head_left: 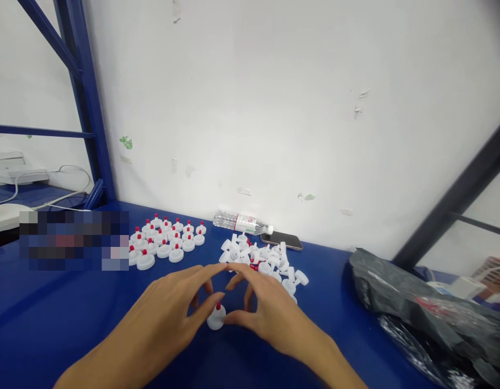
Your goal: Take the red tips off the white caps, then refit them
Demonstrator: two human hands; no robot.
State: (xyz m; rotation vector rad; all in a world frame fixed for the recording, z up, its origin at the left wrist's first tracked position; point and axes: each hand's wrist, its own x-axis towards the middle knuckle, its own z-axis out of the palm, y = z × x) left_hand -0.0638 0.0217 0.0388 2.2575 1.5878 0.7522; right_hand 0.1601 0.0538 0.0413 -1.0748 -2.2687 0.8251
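Head view | red-tipped white cap: in front of the water bottle | left hand, right hand: loosely curved, unclenched; cap contact unclear | advisable: steady it lightly, tip upright

I'm seeing one head-worn camera looking forward and down, with a blue table close at six o'clock, a white wall at twelve.
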